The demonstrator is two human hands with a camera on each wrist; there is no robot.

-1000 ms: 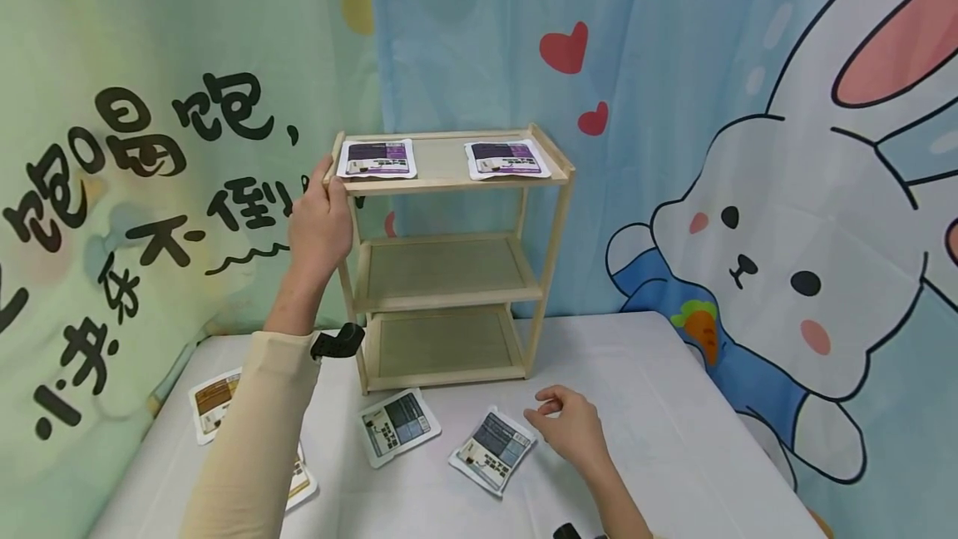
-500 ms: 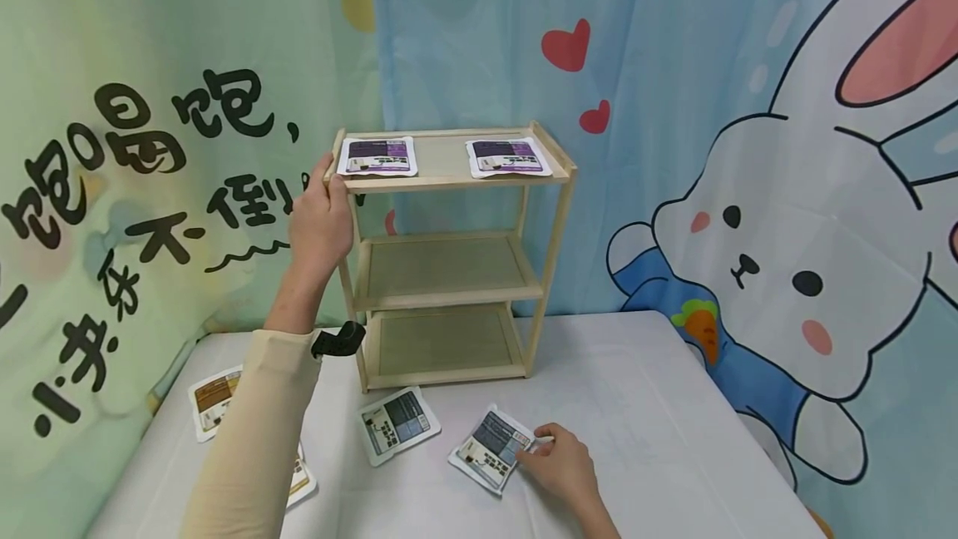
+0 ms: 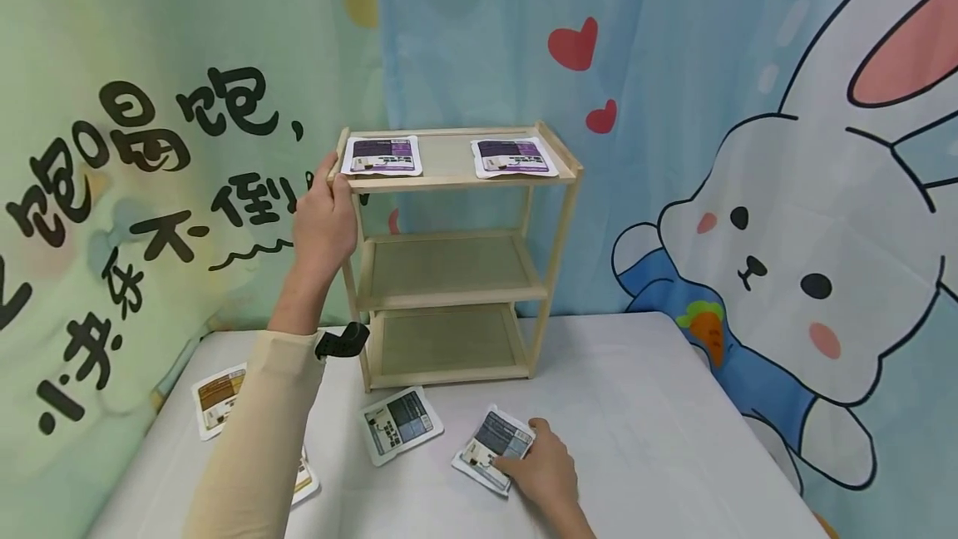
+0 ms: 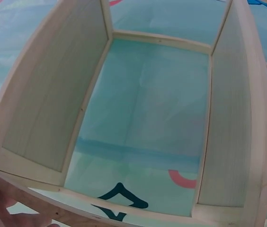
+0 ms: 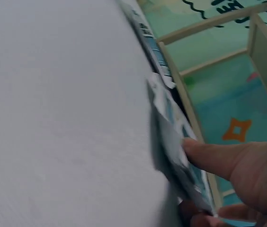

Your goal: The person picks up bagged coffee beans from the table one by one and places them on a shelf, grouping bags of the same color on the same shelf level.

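My left hand point(image 3: 324, 219) grips the left end of the top board of a three-tier wooden shelf point(image 3: 452, 304); in the left wrist view its fingers curl at the wooden edge. Down on the table, my right hand point(image 3: 544, 470) pinches the right edge of a blue-grey sachet point(image 3: 490, 443). In the right wrist view the thumb point(image 5: 204, 153) lies on the printed face of that sachet, with fingers at its lower edge. A second blue-grey sachet point(image 3: 402, 425) lies flat to the left, in front of the shelf.
Two purple sachets, one left point(image 3: 382, 156) and one right point(image 3: 513, 157), lie on the top board. Brown-labelled sachets point(image 3: 217, 399) lie left on the white-covered table point(image 3: 659, 422), partly behind my left sleeve point(image 3: 250, 439). Printed curtains point(image 3: 479, 23) hang behind.
My right hand has moved left and toward me onto the near blue-grey sachet, and its thumb and fingers have closed on the edge. My left hand has stayed on the shelf.
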